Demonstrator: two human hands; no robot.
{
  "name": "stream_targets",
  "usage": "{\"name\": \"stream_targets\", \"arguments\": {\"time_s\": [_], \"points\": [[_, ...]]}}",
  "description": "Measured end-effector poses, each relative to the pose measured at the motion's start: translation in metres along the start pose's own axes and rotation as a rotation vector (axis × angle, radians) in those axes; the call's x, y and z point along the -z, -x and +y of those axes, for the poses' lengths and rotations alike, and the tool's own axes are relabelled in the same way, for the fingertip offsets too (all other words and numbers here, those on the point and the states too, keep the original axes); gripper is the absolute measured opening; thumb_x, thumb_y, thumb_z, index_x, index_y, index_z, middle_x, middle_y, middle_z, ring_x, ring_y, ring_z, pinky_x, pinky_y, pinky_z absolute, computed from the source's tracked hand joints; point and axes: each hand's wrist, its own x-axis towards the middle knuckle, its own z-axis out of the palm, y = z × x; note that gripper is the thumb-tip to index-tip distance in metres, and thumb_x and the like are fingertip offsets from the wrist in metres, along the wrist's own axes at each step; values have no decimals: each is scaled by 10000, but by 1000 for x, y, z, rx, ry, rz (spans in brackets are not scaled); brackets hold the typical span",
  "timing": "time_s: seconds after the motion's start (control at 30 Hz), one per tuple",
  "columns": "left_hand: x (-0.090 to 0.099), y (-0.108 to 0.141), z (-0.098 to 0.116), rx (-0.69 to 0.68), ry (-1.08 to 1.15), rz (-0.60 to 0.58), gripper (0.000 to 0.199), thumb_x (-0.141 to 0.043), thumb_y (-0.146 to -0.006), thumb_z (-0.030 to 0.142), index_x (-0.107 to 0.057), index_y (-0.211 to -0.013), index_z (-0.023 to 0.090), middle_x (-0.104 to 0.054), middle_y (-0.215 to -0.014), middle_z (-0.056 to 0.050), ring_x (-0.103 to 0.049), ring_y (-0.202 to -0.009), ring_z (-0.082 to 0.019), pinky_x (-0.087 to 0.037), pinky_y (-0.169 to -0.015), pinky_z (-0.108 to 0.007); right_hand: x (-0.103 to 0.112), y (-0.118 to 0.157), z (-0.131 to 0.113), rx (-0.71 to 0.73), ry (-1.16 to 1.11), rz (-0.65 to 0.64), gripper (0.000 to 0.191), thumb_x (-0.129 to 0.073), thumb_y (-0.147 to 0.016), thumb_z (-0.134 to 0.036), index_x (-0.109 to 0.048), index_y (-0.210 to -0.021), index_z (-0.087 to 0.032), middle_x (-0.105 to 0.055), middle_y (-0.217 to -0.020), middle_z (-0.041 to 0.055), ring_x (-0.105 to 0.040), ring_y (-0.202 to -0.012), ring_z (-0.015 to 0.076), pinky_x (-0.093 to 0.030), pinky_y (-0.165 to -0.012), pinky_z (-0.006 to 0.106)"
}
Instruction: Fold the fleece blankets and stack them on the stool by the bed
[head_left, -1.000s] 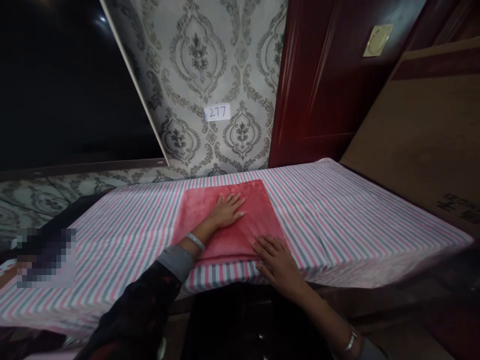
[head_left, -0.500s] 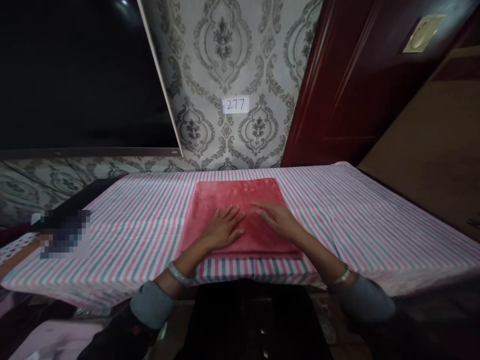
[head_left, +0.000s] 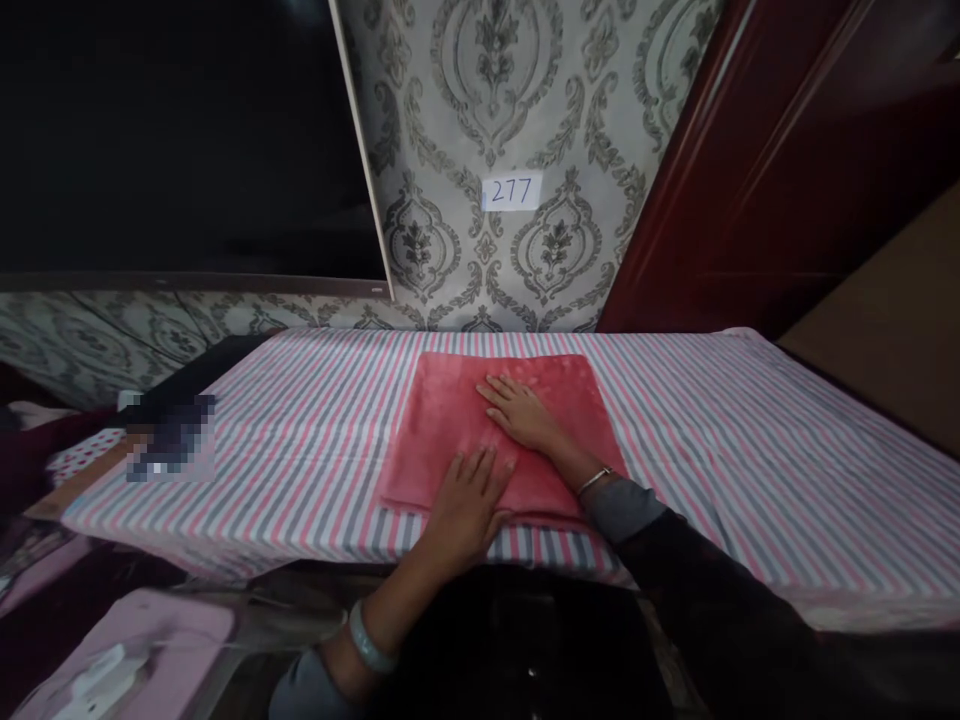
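Observation:
A folded red plush cloth (head_left: 442,410) lies flat on a table covered with a pink, grey and white striped cloth (head_left: 315,430). My left hand (head_left: 466,505) rests on the red cloth's near edge, fingers spread and pointing away from me. Farther back, near the middle of the red cloth, my right hand (head_left: 521,412) lies palm down with its fingers extended toward the upper left. Neither hand grips anything.
A large dark screen (head_left: 180,140) is at the back left. A paper marked 277 (head_left: 511,191) is on the patterned wall. A blurred dark item (head_left: 176,435) sits at the table's left end. A pink stool (head_left: 165,630) stands lower left.
My left hand has moved back toward the cloth's near edge. My right hand has moved forward and left over the cloth. The view has shifted left.

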Motion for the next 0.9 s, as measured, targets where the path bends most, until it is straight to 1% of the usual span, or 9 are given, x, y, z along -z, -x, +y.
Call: {"name": "stream_targets", "arguments": {"time_s": [0.23, 0.3, 0.37, 0.47, 0.53, 0.63, 0.73, 0.83, 0.9], "points": [[-5, 21, 9, 8, 30, 72, 554, -516, -955, 327, -419, -1476, 167, -429, -1541, -153, -363, -1446, -303, -314, -1174, -542, 1, 0, -2, 2, -3, 2, 530, -290, -1048, -416, -299, -1564, -294, -212, -1641, 21, -163, -1511, 255, -207, -1198, 507], [0, 26, 7, -2, 80, 97, 505, -481, -969, 310, -451, -1453, 167, -480, -1507, -140, -416, -1414, -275, -342, -1167, -517, -1, 0, -1, 3, 2, 8, 527, -293, -1049, -413, -305, -1562, -291, -223, -1638, 25, -174, -1509, 251, -201, -1201, 500], [9, 26, 2, -5, 151, 114, 439, -409, -997, 306, -503, -1412, 199, -559, -1441, -107, -491, -1356, -233, -378, -1153, -481, -1, -1, 0, -2, -2, -9, 522, -303, -1050, -407, -312, -1559, -290, -220, -1638, 27, -178, -1508, 251, -197, -1202, 503], [30, 11, -13, 37, 181, 148, 428, -317, -1018, 294, -554, -1362, 202, -629, -1358, -93, -539, -1303, -215, -388, -1148, -467, 10, -10, 2, 3, -21, -104, 534, -373, -1032, -374, -331, -1553, -265, -236, -1631, 54, -193, -1504, 271, -218, -1194, 516], [44, -7, -25, 99, 125, 153, 444, -332, -1009, 300, -538, -1378, 162, -599, -1390, -127, -505, -1339, -250, -370, -1155, -491, 23, -24, 0, 29, -23, -154, 546, -436, -1005, -327, -366, -1540, -238, -281, -1613, 72, -232, -1492, 275, -244, -1191, 499], [55, -33, -40, 216, 14, 114, 505, -402, -987, 352, -478, -1427, 118, -490, -1488, -179, -403, -1419, -305, -310, -1176, -541, 40, -50, -10, 91, -22, -113, 539, -439, -996, -294, -390, -1530, -237, -337, -1592, 55, -281, -1475, 262, -262, -1193, 462], [49, -44, -46, 325, -90, 51, 610, -456, -962, 449, -446, -1454, 89, -402, -1538, -225, -298, -1467, -365, -220, -1187, -611, 38, -69, -25, 109, 5, -47, 520, -396, -1019, -341, -380, -1534, -265, -319, -1603, 36, -257, -1484, 271, -258, -1191, 478], [29, -36, -47, 395, -143, 10, 677, -464, -942, 530, -429, -1481, 122, -344, -1569, -228, -251, -1474, -417, -222, -1149, -674, 16, -73, -34, 113, 59, -47, 514, -382, -1030, -391, -381, -1531, -274, -278, -1619, 44, -215, -1496, 285, -244, -1185, 511], [17, -26, -46, 411, -157, 29, 670, -434, -947, 551, -425, -1491, 160, -335, -1579, -211, -252, -1474, -414, -241, -1134, -683, -1, -69, -34, 118, 66, -54, 521, -353, -1039, -409, -351, -1543, -277, -245, -1631, 46, -188, -1503, 283, -233, -1182, 537]]}}
